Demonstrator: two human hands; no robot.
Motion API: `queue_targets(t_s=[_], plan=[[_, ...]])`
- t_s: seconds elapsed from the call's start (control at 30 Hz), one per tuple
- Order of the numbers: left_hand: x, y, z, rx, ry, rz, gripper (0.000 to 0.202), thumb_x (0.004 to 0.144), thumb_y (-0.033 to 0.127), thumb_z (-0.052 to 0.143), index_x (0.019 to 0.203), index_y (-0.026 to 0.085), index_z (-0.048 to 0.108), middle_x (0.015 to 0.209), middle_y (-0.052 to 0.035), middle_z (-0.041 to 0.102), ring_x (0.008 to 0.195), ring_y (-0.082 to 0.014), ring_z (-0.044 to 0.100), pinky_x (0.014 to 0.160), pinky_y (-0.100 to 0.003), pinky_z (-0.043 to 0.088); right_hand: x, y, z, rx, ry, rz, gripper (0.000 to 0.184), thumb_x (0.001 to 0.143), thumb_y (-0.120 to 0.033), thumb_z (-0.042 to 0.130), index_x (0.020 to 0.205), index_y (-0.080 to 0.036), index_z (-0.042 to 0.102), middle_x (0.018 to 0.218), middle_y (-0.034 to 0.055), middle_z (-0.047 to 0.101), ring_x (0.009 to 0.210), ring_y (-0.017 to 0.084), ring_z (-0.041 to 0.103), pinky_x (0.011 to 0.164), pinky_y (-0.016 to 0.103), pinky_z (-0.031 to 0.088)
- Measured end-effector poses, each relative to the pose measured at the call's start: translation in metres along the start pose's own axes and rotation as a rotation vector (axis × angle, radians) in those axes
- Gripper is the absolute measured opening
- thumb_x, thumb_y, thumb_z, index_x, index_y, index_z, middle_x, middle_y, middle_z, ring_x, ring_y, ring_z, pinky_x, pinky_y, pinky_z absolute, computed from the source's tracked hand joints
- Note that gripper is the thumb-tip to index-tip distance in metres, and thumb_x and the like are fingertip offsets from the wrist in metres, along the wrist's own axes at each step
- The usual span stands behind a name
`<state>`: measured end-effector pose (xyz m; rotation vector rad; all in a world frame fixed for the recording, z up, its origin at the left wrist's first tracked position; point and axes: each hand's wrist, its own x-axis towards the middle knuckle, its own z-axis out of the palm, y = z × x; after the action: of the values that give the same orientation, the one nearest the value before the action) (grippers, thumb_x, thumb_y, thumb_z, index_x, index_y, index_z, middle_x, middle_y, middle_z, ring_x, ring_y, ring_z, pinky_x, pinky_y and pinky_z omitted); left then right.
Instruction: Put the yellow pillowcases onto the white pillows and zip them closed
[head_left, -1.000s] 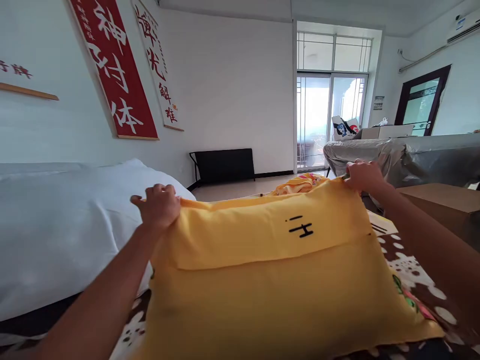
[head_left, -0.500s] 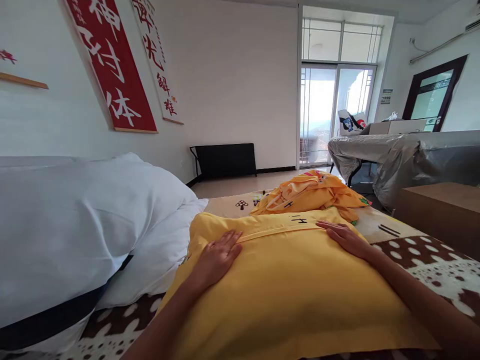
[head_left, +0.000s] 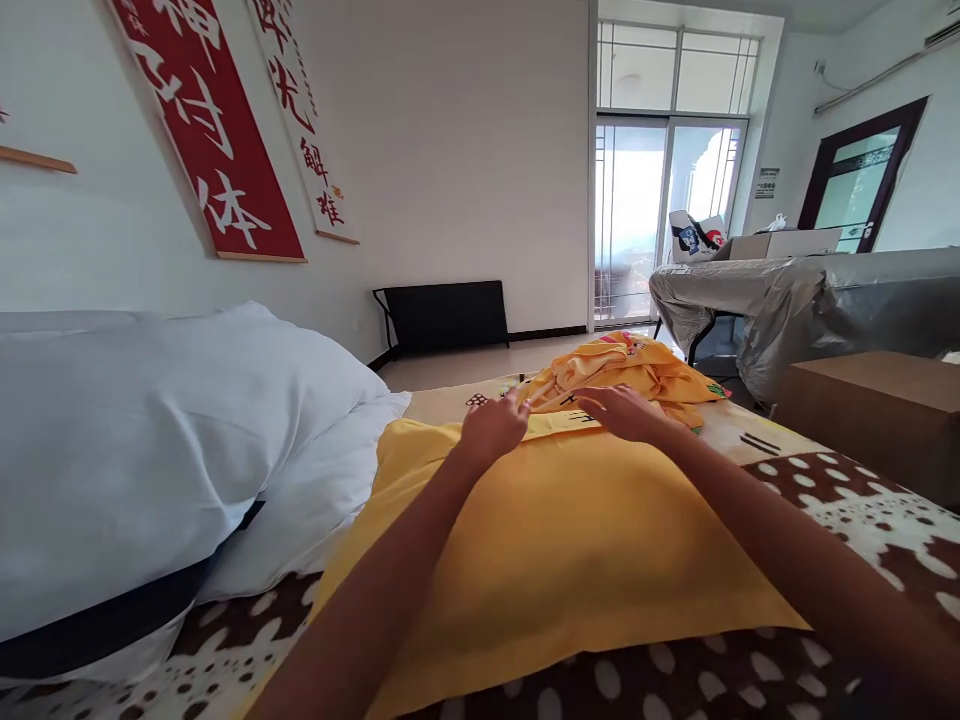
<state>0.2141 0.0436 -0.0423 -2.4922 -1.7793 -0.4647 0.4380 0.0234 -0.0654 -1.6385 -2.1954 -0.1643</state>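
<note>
Head view: the yellow pillow [head_left: 570, 520] bulges — smooth cloth, flat-edged.

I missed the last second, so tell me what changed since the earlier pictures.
The yellow pillow, held up by its far corners, has been lowered flat. The left hand and right hand let go of those corners and moved inward, close together near the pillow's far edge. The white bedding and crumpled orange fabric stayed put.

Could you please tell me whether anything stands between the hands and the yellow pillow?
Nothing visible does: the left hand and right hand are at the far edge of the yellow pillow. The crumpled orange cloth lies beyond it, not between.
</note>
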Motion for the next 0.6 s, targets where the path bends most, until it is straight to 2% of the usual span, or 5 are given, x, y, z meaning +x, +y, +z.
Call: queue_targets(t_s=[0.1, 0.23, 0.43, 0.53, 0.6], plan=[[0.021, 0.014, 0.046, 0.003, -0.111, 0.018, 0.052, 0.093, 0.044, 0.028, 0.134, 0.015, 0.040, 0.136, -0.0143, 0.048, 0.126, -0.0248, 0.044, 0.104, -0.048, 0.030, 0.018, -0.036, 0.039, 0.008, -0.059, -0.009, 0.041, 0.093, -0.029, 0.030, 0.128, -0.026, 0.051, 0.123, 0.0055, 0.060, 0.113, 0.021, 0.055, 0.099, 0.039, 0.032], [0.021, -0.016, 0.083, -0.007, -0.213, 0.053, 0.052, 0.091, 0.047, 0.027, 0.135, 0.023, 0.042, 0.146, -0.0052, 0.036, 0.136, -0.0201, 0.029, 0.110, -0.043, 0.024, 0.004, -0.025, 0.080, 0.044, -0.085, 0.022, 0.042, 0.094, -0.036, 0.028, 0.124, -0.024, 0.054, 0.134, 0.0051, 0.052, 0.125, 0.019, 0.044, 0.103, 0.040, 0.028], [-0.004, -0.103, 0.057, -0.003, -0.134, -0.073, 0.060, 0.087, 0.050, 0.023, 0.136, 0.019, 0.040, 0.146, -0.0070, 0.036, 0.136, -0.0204, 0.028, 0.111, -0.040, 0.022, -0.024, 0.050, 0.074, 0.096, -0.047, 0.142, 0.050, 0.094, -0.040, 0.020, 0.135, -0.023, 0.043, 0.143, 0.0050, 0.040, 0.133, 0.018, 0.034, 0.107, 0.041, 0.023], [-0.039, -0.160, 0.046, 0.043, -0.051, -0.220, 0.065, 0.086, 0.049, 0.024, 0.138, 0.012, 0.035, 0.147, -0.0129, 0.032, 0.137, -0.0258, 0.025, 0.108, -0.047, 0.025, -0.056, 0.099, 0.072, 0.137, -0.009, 0.284, 0.050, 0.092, -0.035, 0.021, 0.135, -0.020, 0.042, 0.142, 0.0067, 0.041, 0.131, 0.020, 0.036, 0.107, 0.043, 0.027], [-0.067, -0.196, 0.042, 0.060, 0.027, -0.341, 0.069, 0.083, 0.051, 0.028, 0.135, 0.006, 0.038, 0.142, -0.0201, 0.038, 0.131, -0.0321, 0.036, 0.101, -0.049, 0.033, -0.089, 0.129, 0.073, 0.176, 0.027, 0.397, 0.051, 0.090, -0.038, 0.024, 0.130, -0.018, 0.048, 0.134, 0.0105, 0.051, 0.123, 0.024, 0.047, 0.100, 0.044, 0.036]])
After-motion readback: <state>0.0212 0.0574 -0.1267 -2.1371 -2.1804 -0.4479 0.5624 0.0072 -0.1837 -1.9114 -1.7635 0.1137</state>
